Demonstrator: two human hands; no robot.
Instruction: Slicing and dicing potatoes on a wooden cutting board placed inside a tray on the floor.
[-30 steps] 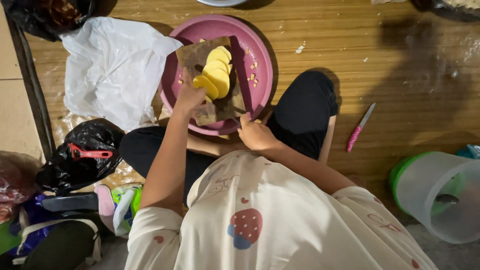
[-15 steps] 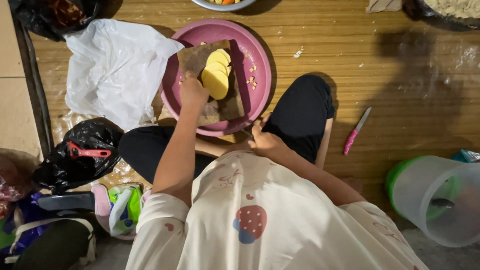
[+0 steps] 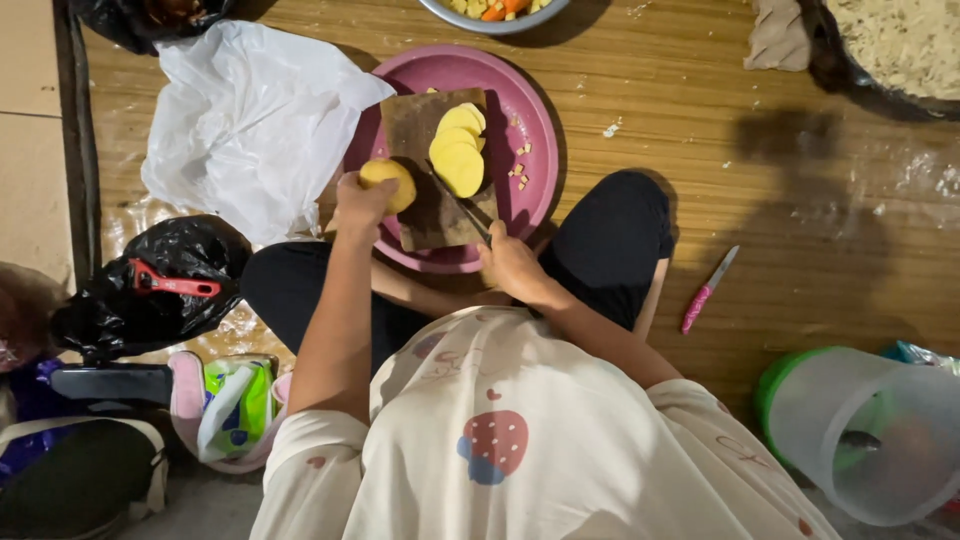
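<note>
Now, in hand: slicing a yellow potato into rounds on a small board, seen from above, just over the middle of the frame.
Left hand: clenched around the uncut part of the potato, holding it at the left edge of the cutting board.
Right hand: closed on the handle of a knife; the dark blade slants up and left across the board toward the potato, though whether it touches the potato I cannot tell.
Cutting board: a dark wooden rectangle resting inside the pink round tray, upper middle of the frame.
Done so far: a short overlapping stack of potato slices lies on the upper right part of the board, and a few small diced bits sit on the tray to the right of it.
Left to do: judging by its size, a good chunk of the potato remains whole in the left hand, so the slicing looks perhaps half through.
Floor: a woven yellow mat carries everything; the person sits on it with knees spread around the tray.
Upper left: a crumpled white plastic bag touching the tray's left rim.
Left edge: a black bag with a red peeler lying on it.
Right of the knee: a pink-handled knife lying apart on the mat.
Top edge: a bowl of chopped vegetables, only partly in view.
Lower right: a clear plastic container with a green rim.
</note>
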